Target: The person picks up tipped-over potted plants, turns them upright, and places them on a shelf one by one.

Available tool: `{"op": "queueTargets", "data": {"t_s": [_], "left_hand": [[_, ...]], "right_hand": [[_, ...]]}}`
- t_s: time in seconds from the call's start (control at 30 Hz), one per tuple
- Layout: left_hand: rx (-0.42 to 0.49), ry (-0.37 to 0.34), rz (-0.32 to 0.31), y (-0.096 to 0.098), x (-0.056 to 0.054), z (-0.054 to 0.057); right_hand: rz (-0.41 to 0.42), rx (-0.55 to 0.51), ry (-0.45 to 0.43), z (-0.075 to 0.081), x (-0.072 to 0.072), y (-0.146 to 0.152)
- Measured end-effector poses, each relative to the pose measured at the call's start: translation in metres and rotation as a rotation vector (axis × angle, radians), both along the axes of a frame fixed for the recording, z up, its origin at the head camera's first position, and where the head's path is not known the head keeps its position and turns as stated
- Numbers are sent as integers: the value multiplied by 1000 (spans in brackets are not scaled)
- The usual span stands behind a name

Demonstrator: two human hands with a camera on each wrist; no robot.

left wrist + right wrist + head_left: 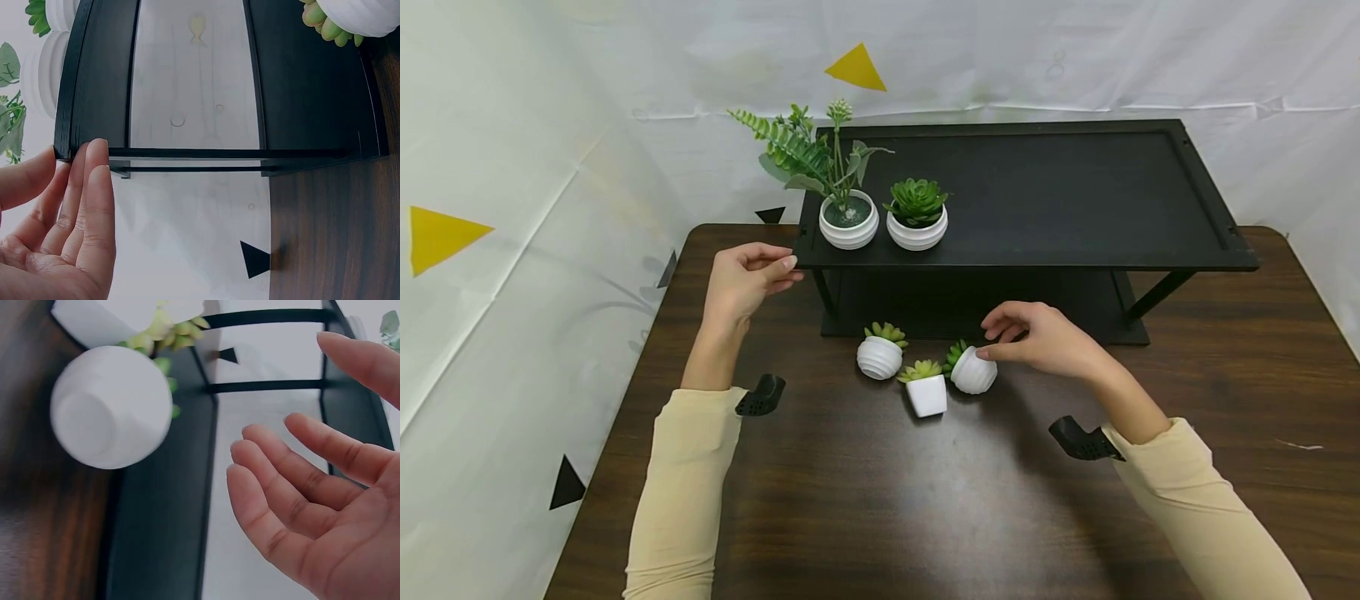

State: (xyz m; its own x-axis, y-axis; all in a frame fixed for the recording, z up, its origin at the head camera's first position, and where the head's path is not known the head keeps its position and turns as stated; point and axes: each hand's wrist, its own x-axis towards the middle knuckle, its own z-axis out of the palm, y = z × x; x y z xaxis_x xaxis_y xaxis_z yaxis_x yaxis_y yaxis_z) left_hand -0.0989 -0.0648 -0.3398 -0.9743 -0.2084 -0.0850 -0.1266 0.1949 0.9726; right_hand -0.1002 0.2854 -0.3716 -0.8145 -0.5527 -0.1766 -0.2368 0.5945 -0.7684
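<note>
My left hand (741,279) pinches the front left corner of a two-tier black shelf (1045,192), its thumb on top and its fingers beneath, as the left wrist view shows. Over the table my right hand (1037,337) hovers with loosely bent fingers, holding nothing. Just below it a round white succulent pot (974,372) lies tipped on the table; the right wrist view shows its base, apart from the fingers. Beside it are a square white succulent pot (927,396) and a ribbed white succulent pot (879,358), both tilted.
On the shelf's upper tier, at the left, stand a white pot with tall fern-like leaves (848,223) and a potted green succulent (917,218). The dark wooden table (865,508) lies beneath. White sheeting (1075,50) hangs behind and at the left.
</note>
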Motion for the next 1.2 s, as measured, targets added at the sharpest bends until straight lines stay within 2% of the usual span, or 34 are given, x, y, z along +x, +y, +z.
{"op": "queueTargets", "data": {"t_s": [0.5,0.93,1.2], "left_hand": [[10,-1,3,0,0,0],[13,-4,7,0,0,0],[10,1,7,0,0,0]], "right_hand": [[-42,64,-31,-36,1,1],[-84,136,-77,-52,-1,-4],[-79,176,-83,-58,-4,-8]]}}
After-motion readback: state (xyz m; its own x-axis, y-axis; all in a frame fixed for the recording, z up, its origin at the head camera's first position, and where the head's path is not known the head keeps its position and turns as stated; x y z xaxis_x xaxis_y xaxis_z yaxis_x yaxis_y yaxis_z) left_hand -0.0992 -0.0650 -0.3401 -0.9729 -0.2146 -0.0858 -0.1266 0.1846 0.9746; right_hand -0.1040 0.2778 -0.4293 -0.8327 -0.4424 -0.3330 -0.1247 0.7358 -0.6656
